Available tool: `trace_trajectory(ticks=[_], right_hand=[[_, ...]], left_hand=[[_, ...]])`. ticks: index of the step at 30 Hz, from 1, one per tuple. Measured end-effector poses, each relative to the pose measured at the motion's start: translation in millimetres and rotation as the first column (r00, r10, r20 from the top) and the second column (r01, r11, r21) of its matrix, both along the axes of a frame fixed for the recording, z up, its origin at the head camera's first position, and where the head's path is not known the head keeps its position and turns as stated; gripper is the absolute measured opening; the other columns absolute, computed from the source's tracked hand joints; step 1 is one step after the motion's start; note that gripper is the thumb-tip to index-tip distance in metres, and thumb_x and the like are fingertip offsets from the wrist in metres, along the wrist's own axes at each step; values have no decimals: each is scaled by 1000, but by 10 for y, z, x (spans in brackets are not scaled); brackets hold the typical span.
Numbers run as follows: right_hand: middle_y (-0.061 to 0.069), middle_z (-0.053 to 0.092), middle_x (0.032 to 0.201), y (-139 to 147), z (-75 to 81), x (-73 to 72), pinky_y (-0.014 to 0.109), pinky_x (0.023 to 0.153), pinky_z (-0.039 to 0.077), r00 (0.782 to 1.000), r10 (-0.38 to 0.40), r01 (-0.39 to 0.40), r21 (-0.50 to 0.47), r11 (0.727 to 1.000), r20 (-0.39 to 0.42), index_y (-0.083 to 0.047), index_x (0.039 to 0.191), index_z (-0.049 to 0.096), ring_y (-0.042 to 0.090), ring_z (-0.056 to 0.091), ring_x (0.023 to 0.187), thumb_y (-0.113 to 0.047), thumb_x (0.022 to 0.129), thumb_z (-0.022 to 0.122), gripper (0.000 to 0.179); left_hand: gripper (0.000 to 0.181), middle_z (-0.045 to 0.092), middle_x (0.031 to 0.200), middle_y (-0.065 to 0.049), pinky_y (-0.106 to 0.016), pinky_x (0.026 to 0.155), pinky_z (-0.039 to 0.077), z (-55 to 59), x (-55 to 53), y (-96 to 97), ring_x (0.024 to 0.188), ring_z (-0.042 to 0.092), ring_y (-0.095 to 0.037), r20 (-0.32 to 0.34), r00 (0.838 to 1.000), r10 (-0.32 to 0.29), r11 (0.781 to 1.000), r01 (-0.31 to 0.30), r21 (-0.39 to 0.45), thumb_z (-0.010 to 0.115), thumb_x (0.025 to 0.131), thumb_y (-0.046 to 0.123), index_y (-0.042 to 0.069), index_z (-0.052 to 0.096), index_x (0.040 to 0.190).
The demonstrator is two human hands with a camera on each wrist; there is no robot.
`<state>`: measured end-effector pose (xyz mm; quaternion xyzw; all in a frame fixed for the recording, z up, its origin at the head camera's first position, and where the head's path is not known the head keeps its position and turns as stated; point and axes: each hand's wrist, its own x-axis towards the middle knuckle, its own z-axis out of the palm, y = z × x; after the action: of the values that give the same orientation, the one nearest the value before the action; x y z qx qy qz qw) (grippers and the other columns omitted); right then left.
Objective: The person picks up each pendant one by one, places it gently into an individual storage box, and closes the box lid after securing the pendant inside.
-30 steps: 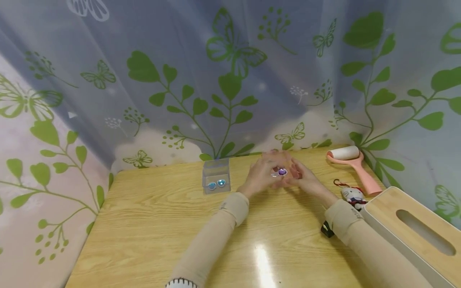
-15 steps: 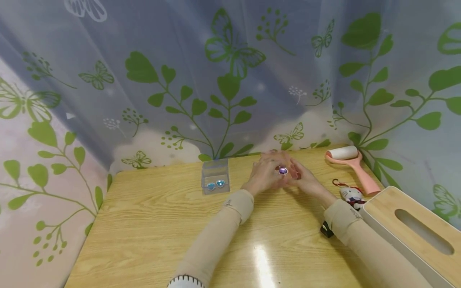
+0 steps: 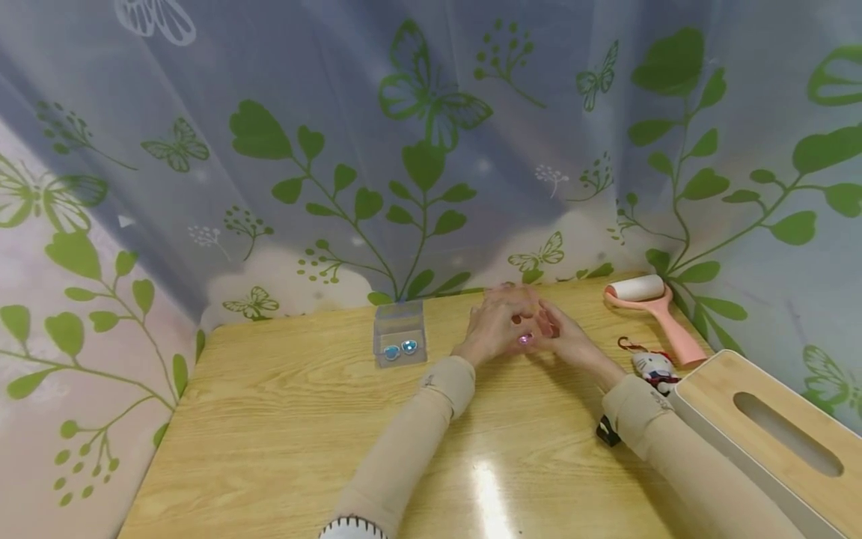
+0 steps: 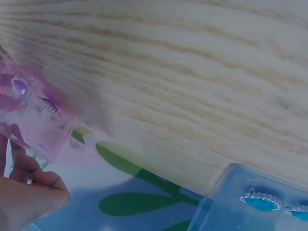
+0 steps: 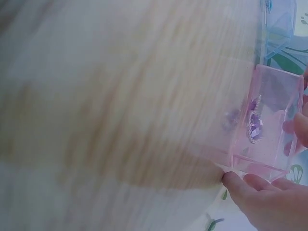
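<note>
A clear pink plastic box (image 3: 512, 296) stands near the back of the table, between both hands. Inside it lie purple gem earrings (image 5: 255, 126) with beaded silvery rims. My left hand (image 3: 497, 328) reaches round the box's left side with curled fingers; its fingertips show pink through the wall in the right wrist view. On the other side my right hand (image 3: 572, 340) grips the box's edge between thumb and fingers. To the left, apart from the hands, a clear bluish box (image 3: 400, 335) holds two blue gem earrings (image 4: 261, 199). The hands partly hide the pink box.
On the right lie a pink-handled lint roller (image 3: 663, 314), a white cat-figure keychain (image 3: 653, 365) and a tissue box (image 3: 754, 419) with a wooden top. A small black object (image 3: 607, 431) sits by the right sleeve. A patterned curtain (image 3: 337, 187) borders the table (image 3: 283, 434).
My left hand has shifted slightly right around the pink box. The visible purple gem sits lower, nearer the box's front, than before. My right hand keeps its place at the edge.
</note>
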<state>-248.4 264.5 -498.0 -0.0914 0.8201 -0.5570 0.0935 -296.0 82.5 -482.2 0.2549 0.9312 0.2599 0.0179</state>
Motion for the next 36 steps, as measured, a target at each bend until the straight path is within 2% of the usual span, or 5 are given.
trace_trajectory(ticks=[7,12,24,30,36], right_hand=[[41,15,168,-13,41,-17,70,126,27,1000,-12,11,26,1000,13,6,166,3,59,21,155,-5,102,64,88],[41,18,168,44,135,-115,68,127,28,992,-104,100,51,994,75,3,167,-1,58,25,155,-26,112,51,81],[37,6,171,-1,331,-388,60,134,17,946,-166,210,-136,968,279,-4,167,-12,53,12,161,-58,111,12,81],[35,15,171,-68,327,-460,57,133,23,915,-183,222,-71,972,360,-9,168,-11,52,20,159,-61,110,9,81],[31,19,172,-128,327,-442,61,132,25,909,-180,228,-86,970,375,-7,169,-5,49,21,161,-60,110,12,81]], left_hand=[[23,74,134,5,-45,104,57,13,-53,-103,135,61,-21,-57,998,28,995,-23,98,66,106,24,23,77,125],[31,70,130,-7,-36,93,59,-4,-57,-220,117,67,-24,116,983,140,941,-169,292,56,111,27,13,69,135],[68,52,159,-21,-50,128,38,11,6,-355,149,49,-37,537,806,249,724,-523,449,39,112,50,-1,43,157],[65,52,83,-1,-42,95,55,26,-31,-343,77,48,-13,706,698,123,611,-614,500,44,110,50,-9,56,137],[65,62,125,-17,-40,106,57,61,-37,-294,105,61,-22,763,645,26,558,-643,525,46,111,45,-7,50,149]])
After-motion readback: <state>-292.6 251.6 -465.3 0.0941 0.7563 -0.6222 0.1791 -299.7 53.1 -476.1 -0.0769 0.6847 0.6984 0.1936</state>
